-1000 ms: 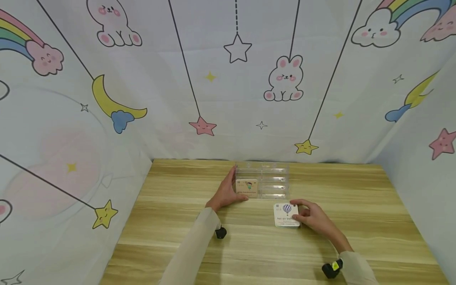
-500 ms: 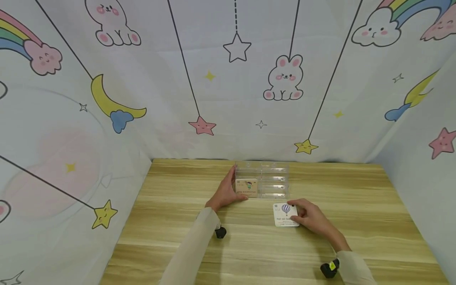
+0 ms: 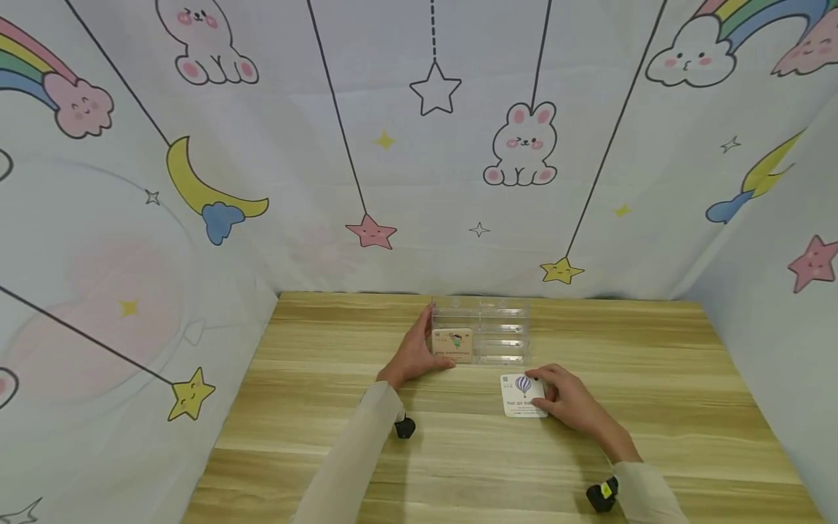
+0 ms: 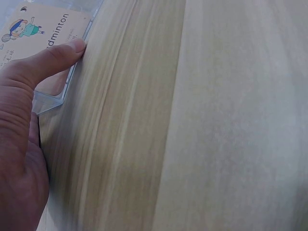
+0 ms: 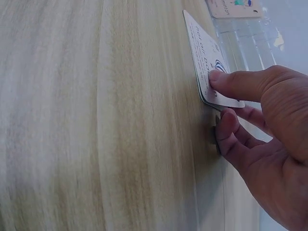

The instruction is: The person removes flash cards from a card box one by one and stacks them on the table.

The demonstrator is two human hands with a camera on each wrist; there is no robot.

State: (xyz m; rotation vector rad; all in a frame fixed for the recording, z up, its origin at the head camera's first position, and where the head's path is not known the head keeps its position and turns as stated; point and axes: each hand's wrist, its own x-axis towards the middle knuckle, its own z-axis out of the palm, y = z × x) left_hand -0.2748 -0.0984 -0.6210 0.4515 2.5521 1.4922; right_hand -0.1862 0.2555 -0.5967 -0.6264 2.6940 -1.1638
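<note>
Clearly, your right hand (image 3: 568, 397) pinches the hot air balloon cards (image 3: 516, 407) by their right edge, thumb on the face, low and right of centre in the head view. Make that pinch firm but light, so the layers sit flush and don't fan. Your left hand (image 3: 414, 356) grips the left side of the clear box (image 3: 504, 343), just below centre; brace it gently, without pressing on the badminton card (image 3: 450, 351).

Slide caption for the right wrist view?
Right hand pinching a hot air balloon card, with a clear divided tray beyond.
</note>
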